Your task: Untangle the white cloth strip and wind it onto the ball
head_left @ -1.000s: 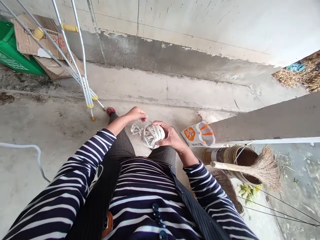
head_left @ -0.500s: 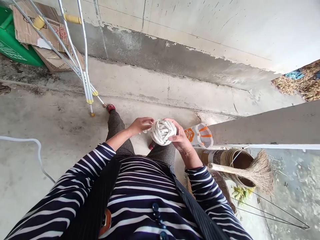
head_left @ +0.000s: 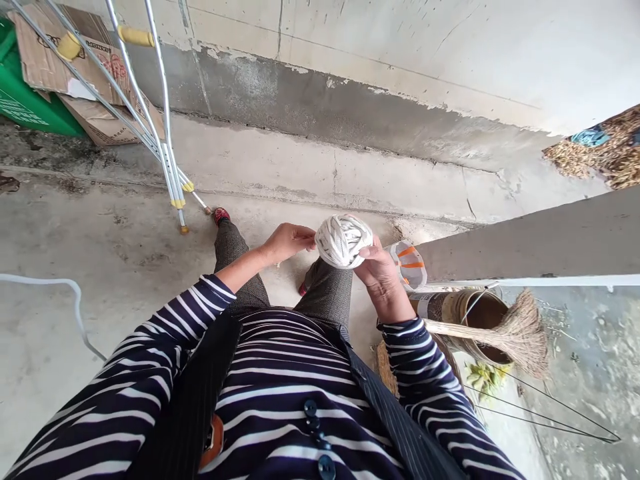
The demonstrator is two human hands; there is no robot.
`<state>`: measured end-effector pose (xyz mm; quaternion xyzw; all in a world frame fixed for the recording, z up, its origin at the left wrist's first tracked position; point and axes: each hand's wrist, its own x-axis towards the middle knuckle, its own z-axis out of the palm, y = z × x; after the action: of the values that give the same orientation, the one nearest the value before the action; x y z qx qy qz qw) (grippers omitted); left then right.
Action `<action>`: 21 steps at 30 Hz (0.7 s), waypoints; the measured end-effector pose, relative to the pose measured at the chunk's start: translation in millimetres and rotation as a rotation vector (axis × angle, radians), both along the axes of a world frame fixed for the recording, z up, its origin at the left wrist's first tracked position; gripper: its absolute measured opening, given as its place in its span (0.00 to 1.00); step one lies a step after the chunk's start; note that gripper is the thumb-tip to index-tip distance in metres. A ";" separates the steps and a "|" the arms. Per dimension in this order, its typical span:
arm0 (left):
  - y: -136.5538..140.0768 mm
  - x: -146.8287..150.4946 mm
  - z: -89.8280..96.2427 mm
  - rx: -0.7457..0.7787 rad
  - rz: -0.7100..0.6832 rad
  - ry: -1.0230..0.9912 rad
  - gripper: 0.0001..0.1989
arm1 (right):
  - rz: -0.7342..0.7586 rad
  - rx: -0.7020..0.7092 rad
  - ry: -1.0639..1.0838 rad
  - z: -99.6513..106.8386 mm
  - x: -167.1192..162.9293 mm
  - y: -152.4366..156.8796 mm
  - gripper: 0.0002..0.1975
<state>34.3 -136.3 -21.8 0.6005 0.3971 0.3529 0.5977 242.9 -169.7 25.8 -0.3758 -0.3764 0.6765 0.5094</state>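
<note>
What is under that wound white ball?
Under the white ball, part of the right trouser leg shows, with floor beside it. The right hand holds the ball, thumb visible; its grip underneath is covered. The ball's underside cannot be seen.

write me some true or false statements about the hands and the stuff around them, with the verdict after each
1. The right hand holds a ball of white cord. True.
2. The left hand is gripping a crutch. False: the left hand has its fingertips at the near-left edge of the ball.
3. A broom overlaps the mouth of a bucket in this view. True.
4. The crutches have blue grips. False: the grips on the crutches are yellow.
5. Both sleeves are dark with white stripes. True.
</note>
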 end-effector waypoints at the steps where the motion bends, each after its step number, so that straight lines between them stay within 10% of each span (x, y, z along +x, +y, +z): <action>1: 1.8 -1.8 0.7 -0.006 -0.003 -0.012 0.15 | -0.010 -0.001 0.025 4.1 1.8 1.1 0.31; 10: 40.6 -4.5 35.5 0.022 -0.024 -0.023 0.14 | -0.048 0.073 0.098 49.8 8.8 8.8 0.37; 21: 85.7 11.9 236.4 0.620 0.009 0.286 0.08 | -0.013 0.434 0.202 158.9 33.8 24.4 0.35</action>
<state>46.2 -50.6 214.7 0.7952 0.3537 0.3716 0.3233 276.7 -145.4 184.7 -0.1902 -0.4577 0.6105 0.6177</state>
